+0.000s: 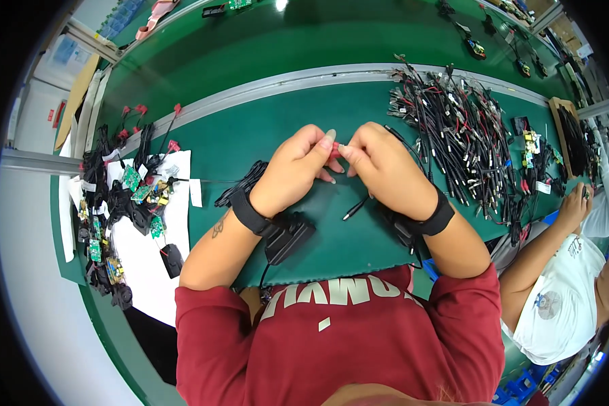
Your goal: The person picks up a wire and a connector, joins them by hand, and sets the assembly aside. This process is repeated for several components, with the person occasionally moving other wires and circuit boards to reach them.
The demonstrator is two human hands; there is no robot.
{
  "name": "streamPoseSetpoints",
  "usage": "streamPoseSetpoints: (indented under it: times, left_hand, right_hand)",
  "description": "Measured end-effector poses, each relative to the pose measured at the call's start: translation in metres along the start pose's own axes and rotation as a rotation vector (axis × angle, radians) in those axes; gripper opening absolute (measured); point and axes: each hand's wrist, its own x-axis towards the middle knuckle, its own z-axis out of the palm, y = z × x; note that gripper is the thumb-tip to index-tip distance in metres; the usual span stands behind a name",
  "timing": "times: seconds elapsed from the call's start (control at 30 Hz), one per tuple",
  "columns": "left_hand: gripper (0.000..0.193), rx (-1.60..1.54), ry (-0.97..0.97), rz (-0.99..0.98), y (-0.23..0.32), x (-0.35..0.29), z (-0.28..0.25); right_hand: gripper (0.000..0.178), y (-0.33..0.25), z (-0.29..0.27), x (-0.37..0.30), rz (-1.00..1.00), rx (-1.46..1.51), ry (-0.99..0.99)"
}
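Note:
My left hand [298, 170] and my right hand [382, 166] meet above the green bench mat [264, 122], fingertips pinched together on a small red connector [335, 149]. A thin black cable [356, 208] with a plug end hangs below my right hand and rests on the mat. Both wrists carry black bands with boxy black units on them. A coil of black cable [245, 184] lies just left of my left wrist.
A big heap of black and red wire leads [453, 135] lies to the right. Left, on white paper [176, 223], sit several green circuit boards [130, 177] and black parts. Another person in a white shirt [558, 298] works at the right edge.

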Motion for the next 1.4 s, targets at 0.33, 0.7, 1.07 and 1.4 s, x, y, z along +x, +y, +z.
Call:
streamPoseSetpoints:
  times: [0.33,0.7,1.07,1.4]
  left_hand:
    - [0.023,-0.234,-0.144,0.023,0.013,-0.01,-0.006]
    - [0.024,-0.055,-0.052,-0.002,0.018,-0.012,0.002]
    - [0.021,0.04,0.123,0.113,0.011,-0.016,0.013]
    - [0.026,-0.126,0.046,0.063,0.022,-0.019,0.012]
  right_hand:
    - [0.019,-0.004,-0.007,-0.001,0.336,1.071,-0.367]
    - [0.014,-0.006,0.002,-0.004,-0.071,0.233,0.032]
    - [0.018,-0.012,0.012,-0.006,-0.048,0.131,0.05]
    - [0.013,-0.014,-0.007,-0.008,0.346,0.739,-0.154]
